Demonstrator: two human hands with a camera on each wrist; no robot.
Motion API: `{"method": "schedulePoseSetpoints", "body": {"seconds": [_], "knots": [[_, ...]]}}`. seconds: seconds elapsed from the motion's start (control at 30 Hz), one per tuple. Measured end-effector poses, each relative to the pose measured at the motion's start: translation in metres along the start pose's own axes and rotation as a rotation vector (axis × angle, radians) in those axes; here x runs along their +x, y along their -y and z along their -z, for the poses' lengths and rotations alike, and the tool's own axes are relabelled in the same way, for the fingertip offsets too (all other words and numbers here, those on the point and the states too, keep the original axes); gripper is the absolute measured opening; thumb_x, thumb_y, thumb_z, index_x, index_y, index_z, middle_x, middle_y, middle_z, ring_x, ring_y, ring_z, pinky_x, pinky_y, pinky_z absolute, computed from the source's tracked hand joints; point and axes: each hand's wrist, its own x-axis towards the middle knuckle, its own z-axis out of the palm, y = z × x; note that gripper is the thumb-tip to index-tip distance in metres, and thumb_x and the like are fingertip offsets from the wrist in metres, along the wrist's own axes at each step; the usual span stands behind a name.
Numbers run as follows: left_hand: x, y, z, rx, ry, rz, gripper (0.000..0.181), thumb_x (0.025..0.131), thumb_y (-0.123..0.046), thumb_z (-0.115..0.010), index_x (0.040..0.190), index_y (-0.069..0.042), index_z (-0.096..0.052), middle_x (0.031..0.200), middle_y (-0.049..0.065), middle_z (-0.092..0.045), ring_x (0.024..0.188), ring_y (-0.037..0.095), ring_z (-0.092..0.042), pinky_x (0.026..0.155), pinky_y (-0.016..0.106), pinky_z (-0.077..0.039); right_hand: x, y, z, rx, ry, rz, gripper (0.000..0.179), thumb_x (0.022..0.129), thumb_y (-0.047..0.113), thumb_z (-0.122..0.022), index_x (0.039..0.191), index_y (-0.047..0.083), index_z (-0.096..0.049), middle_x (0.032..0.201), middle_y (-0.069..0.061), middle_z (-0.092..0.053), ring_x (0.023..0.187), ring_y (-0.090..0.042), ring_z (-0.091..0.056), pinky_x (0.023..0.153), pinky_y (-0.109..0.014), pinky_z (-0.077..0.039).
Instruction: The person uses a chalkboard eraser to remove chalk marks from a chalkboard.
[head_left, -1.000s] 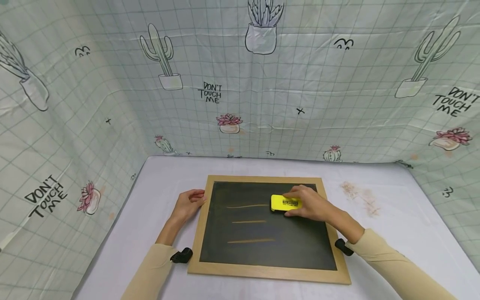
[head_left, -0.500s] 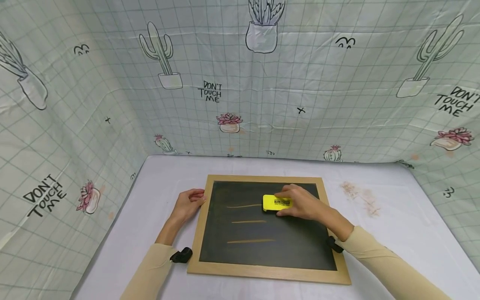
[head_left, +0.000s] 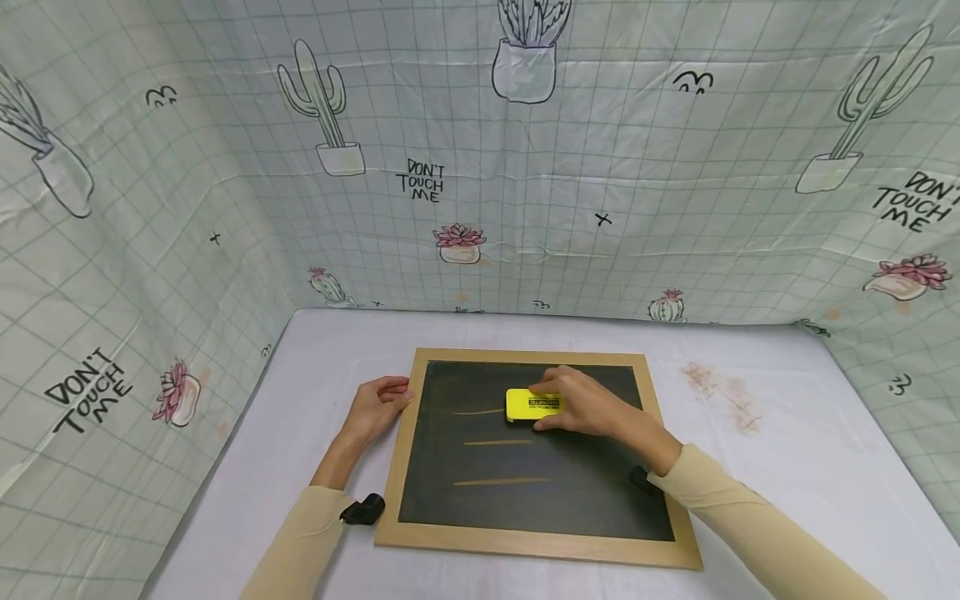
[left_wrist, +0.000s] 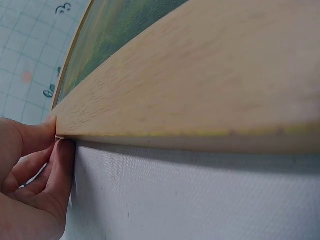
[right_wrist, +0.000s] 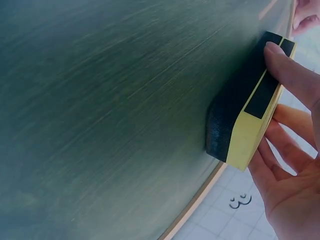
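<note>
A chalkboard (head_left: 600, 492) in a light wooden frame lies on the table in the head view. Three tan chalk lines (head_left: 501, 482) run across its left half. My right hand (head_left: 588, 402) grips a yellow eraser (head_left: 525, 404) between thumb and fingers, its dark felt side against the board. The eraser covers the right end of the top line. In the right wrist view the eraser (right_wrist: 245, 107) shows its black felt and yellow back. My left hand (head_left: 372, 412) holds the frame's left edge. Seen from the left wrist, thumb and fingers (left_wrist: 62, 165) meet at the wooden frame (left_wrist: 165, 85).
Brownish smudges (head_left: 722, 393) mark the white tablecloth (head_left: 780, 467) right of the board. A grid-patterned curtain (head_left: 600, 150) with cactus drawings surrounds the table at the back and sides. Black wrist cameras (head_left: 363, 509) sit at both cuffs.
My right hand has slid the eraser leftward along the top chalk line, and less of that line shows. The left hand and the board have stayed in place.
</note>
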Motion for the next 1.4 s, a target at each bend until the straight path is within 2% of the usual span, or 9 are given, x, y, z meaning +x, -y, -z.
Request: {"method": "schedulePoseSetpoints", "body": {"seconds": [0.3,0.77,1.0,1.23,1.4], "knots": [[0.001,0.000,0.001,-0.024,0.013,0.003,0.030,0.095,0.002,-0.069,0.122,0.014,-0.065,0.111,0.026,-0.069,0.091,0.019,-0.067,0.071,0.013,-0.047,0.011,0.008,-0.005,-0.009,0.011,0.022,0.055,0.083,0.028,-0.089,0.126,-0.001,-0.071,0.111,-0.010,-0.067,0.093,-0.019,-0.057,0.081,-0.037,-0.052],[0.000,-0.001,0.001,-0.022,0.006,0.006,0.029,0.095,0.001,-0.069,0.122,0.014,-0.066,0.110,0.025,-0.069,0.087,0.013,-0.066,0.071,0.013,-0.047,0.030,0.020,-0.013,-0.013,0.021,0.056,0.054,0.082,0.029,-0.089,0.124,-0.001,-0.073,0.108,-0.009,-0.066,0.089,-0.018,-0.055,0.077,-0.034,-0.051],[0.000,-0.002,0.000,-0.026,0.002,0.001,0.029,0.095,0.002,-0.069,0.120,0.015,-0.066,0.109,0.027,-0.069,0.088,0.019,-0.067,0.070,0.014,-0.047,0.040,0.026,-0.018,-0.005,0.044,0.054,0.055,0.083,0.030,-0.089,0.126,0.000,-0.072,0.107,-0.009,-0.066,0.090,-0.018,-0.054,0.079,-0.033,-0.050],[0.000,-0.001,0.000,-0.028,0.004,0.010,0.030,0.095,0.001,-0.069,0.122,0.014,-0.065,0.110,0.026,-0.069,0.088,0.015,-0.066,0.071,0.013,-0.047,0.051,0.036,-0.021,-0.010,0.055,0.072,0.055,0.083,0.029,-0.089,0.126,-0.001,-0.072,0.109,-0.010,-0.066,0.090,-0.019,-0.054,0.078,-0.033,-0.051],[-0.001,-0.002,0.000,-0.012,0.002,0.015,0.030,0.096,0.000,-0.069,0.123,0.013,-0.065,0.112,0.026,-0.069,0.095,0.025,-0.068,0.071,0.012,-0.047,0.060,0.044,-0.025,-0.017,0.071,0.081,0.056,0.083,0.030,-0.088,0.127,0.000,-0.071,0.111,-0.010,-0.067,0.092,-0.020,-0.056,0.081,-0.034,-0.052]]}}
